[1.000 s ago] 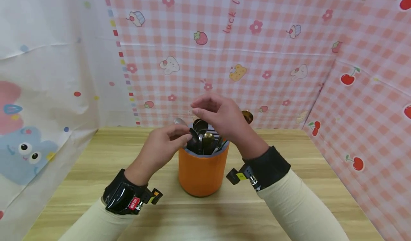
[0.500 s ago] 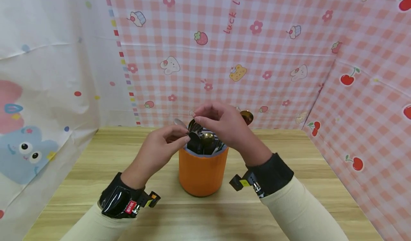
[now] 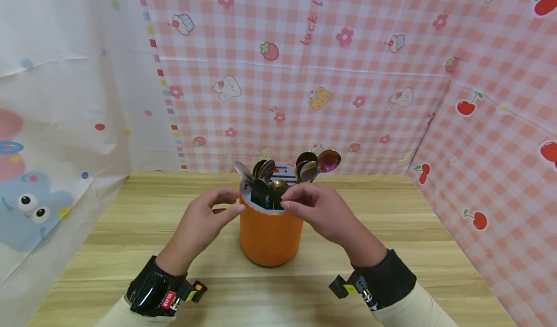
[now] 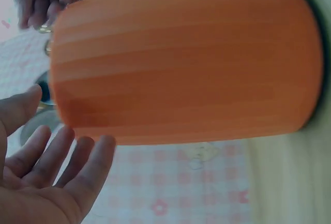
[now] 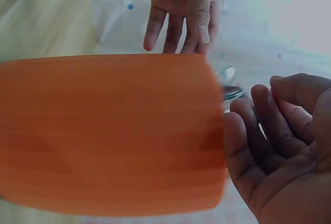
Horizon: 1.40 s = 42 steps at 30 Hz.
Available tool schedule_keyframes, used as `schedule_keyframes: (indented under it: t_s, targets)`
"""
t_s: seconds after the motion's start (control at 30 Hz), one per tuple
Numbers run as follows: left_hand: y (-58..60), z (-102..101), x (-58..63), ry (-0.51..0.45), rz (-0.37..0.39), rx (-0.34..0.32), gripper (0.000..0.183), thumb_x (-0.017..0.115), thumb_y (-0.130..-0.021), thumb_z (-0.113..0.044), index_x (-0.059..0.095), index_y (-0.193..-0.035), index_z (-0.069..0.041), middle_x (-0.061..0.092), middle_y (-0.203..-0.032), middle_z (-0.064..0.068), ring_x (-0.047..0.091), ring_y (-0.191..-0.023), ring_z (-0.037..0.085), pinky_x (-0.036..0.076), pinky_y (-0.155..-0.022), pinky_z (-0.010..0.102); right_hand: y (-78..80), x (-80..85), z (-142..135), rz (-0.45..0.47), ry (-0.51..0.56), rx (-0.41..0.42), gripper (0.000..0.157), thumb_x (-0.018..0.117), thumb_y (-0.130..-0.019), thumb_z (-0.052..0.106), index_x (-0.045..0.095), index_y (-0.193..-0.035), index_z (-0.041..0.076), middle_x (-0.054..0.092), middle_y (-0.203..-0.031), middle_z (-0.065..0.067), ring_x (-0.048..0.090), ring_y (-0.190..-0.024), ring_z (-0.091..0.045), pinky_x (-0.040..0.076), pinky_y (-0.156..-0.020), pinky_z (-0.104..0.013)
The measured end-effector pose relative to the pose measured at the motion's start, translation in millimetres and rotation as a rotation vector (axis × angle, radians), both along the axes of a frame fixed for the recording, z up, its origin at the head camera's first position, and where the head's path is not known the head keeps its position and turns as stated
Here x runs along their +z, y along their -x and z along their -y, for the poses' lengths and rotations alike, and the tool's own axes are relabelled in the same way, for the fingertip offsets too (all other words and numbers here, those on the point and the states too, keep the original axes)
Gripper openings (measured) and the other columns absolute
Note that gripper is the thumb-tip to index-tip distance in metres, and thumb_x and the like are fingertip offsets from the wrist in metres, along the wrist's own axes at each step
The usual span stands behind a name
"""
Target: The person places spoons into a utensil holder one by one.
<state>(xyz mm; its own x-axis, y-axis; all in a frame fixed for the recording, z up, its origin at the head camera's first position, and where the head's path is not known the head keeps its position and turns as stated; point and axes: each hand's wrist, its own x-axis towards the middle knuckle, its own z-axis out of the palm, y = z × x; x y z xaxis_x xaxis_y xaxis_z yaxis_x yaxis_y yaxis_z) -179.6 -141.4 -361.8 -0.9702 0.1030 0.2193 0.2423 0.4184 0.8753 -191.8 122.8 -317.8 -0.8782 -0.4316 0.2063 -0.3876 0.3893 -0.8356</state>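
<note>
An orange cylindrical utensil holder (image 3: 270, 242) with a grey inner rim stands upright on the table. Spoons stick up out of it: a silver spoon (image 3: 242, 170) at the left, a black spoon (image 3: 260, 191) and a golden spoon (image 3: 279, 187) in front, and a purple-gold spoon (image 3: 328, 160) leaning right. My left hand (image 3: 200, 225) is beside the rim's left side, fingers loosely bent and holding nothing. At the front right of the rim, my right hand (image 3: 326, 215) overlaps the holder in the head view. In the right wrist view its fingers (image 5: 266, 115) curve loosely around empty air.
The holder stands on a light wood-grain table (image 3: 243, 298). Behind it hangs a pink checked cloth (image 3: 287, 75), with another checked cloth (image 3: 491, 148) on the right and a white printed cloth (image 3: 100, 99) on the left.
Both hands have come down and toward me from above the spoons to the holder's rim, the right one farther. More spoons at the back right now show.
</note>
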Motion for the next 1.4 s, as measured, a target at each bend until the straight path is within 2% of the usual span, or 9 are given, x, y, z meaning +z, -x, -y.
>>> schedule_keyframes:
  t_s: [0.2, 0.27, 0.37, 0.5, 0.67, 0.83, 1.0, 1.2, 1.4]
  targets:
    - [3.8, 2.9, -25.0, -0.095, 0.132, -0.057, 0.065, 0.077, -0.085, -0.035, 0.048, -0.141, -0.017, 0.047, -0.145, 0.009, 0.048, -0.128, 0.031, 0.050, -0.094, 0.048, -0.2, -35.2, -22.0, 0.058, -0.029, -0.137, 0.014, 0.071, -0.091, 0.025, 0.065, -0.095, 0.013, 0.064, -0.084, -0.007, 0.059, -0.077, -0.023, 0.051, -0.068, -0.036]
    - [6.8, 2.9, -34.1, -0.125, 0.167, -0.076, 0.075, 0.078, -0.084, -0.033, 0.040, -0.146, -0.017, 0.040, -0.151, 0.009, 0.044, -0.132, 0.032, 0.047, -0.098, 0.049, 3.7, -46.3, -28.8, 0.077, -0.033, -0.177, 0.021, 0.072, -0.090, 0.024, 0.061, -0.101, 0.010, 0.063, -0.091, -0.009, 0.060, -0.082, -0.023, 0.052, -0.070, -0.037]
    - [12.0, 2.3, -48.7, -0.162, 0.201, -0.116, 0.086, 0.080, -0.082, -0.030, 0.030, -0.152, -0.016, 0.030, -0.158, 0.008, 0.037, -0.137, 0.034, 0.041, -0.104, 0.050, 11.1, -63.3, -35.4, 0.151, -0.022, -0.215, 0.043, 0.076, -0.087, 0.027, 0.054, -0.120, 0.010, 0.061, -0.113, -0.009, 0.060, -0.099, -0.025, 0.055, -0.079, -0.041]
    - [18.9, 2.8, -66.2, -0.184, 0.212, -0.168, 0.094, 0.081, -0.081, -0.026, 0.023, -0.154, -0.016, 0.022, -0.161, 0.007, 0.029, -0.141, 0.034, 0.034, -0.108, 0.053, 20.9, -86.4, -35.2, 0.241, -0.014, -0.168, 0.077, 0.080, -0.081, 0.037, 0.039, -0.144, 0.017, 0.047, -0.143, -0.009, 0.052, -0.121, -0.030, 0.052, -0.091, -0.050]
    - [25.5, 5.2, -83.5, -0.146, 0.245, -0.180, 0.096, 0.083, -0.078, -0.032, 0.024, -0.154, -0.022, 0.025, -0.160, 0.003, 0.033, -0.140, 0.032, 0.039, -0.105, 0.051, 26.3, -107.6, -29.1, 0.274, -0.031, -0.114, 0.086, 0.081, -0.078, 0.038, 0.034, -0.149, 0.023, 0.042, -0.150, -0.006, 0.049, -0.126, -0.031, 0.050, -0.094, -0.051]
    - [30.3, 3.0, -91.9, -0.093, 0.237, -0.191, 0.092, 0.080, -0.079, -0.036, 0.028, -0.153, -0.019, 0.030, -0.158, 0.006, 0.036, -0.138, 0.032, 0.045, -0.100, 0.049, 26.0, -113.0, -30.8, 0.259, -0.014, -0.137, 0.081, 0.080, -0.082, 0.029, 0.035, -0.149, 0.023, 0.044, -0.149, -0.007, 0.052, -0.123, -0.031, 0.050, -0.093, -0.051]
    - [36.8, -12.5, -93.4, -0.091, 0.237, -0.207, 0.091, 0.080, -0.081, -0.034, 0.027, -0.153, -0.017, 0.034, -0.156, 0.008, 0.038, -0.137, 0.032, 0.045, -0.100, 0.048, 27.0, -111.7, -45.5, 0.241, -0.059, -0.155, 0.083, 0.078, -0.082, 0.036, 0.034, -0.150, 0.024, 0.045, -0.148, -0.006, 0.054, -0.122, -0.030, 0.050, -0.094, -0.049]
    - [52.6, -49.5, -94.2, -0.034, 0.154, -0.213, 0.088, 0.079, -0.081, -0.037, 0.030, -0.151, -0.013, 0.038, -0.153, 0.010, 0.043, -0.133, 0.032, 0.044, -0.101, 0.048, 34.0, -105.6, -79.5, 0.207, -0.103, -0.170, 0.080, 0.075, -0.085, 0.039, 0.034, -0.151, 0.018, 0.045, -0.148, -0.013, 0.053, -0.124, -0.034, 0.049, -0.096, -0.049]
    - [66.6, -97.5, -97.4, 0.098, 0.081, -0.223, 0.086, 0.070, -0.088, -0.046, 0.028, -0.149, -0.003, 0.043, -0.148, 0.016, 0.046, -0.130, 0.029, 0.041, -0.105, 0.045, 39.2, -103.8, -118.1, 0.191, -0.190, -0.247, 0.076, 0.067, -0.091, 0.044, 0.034, -0.150, 0.008, 0.045, -0.147, -0.020, 0.053, -0.123, -0.037, 0.049, -0.095, -0.051]
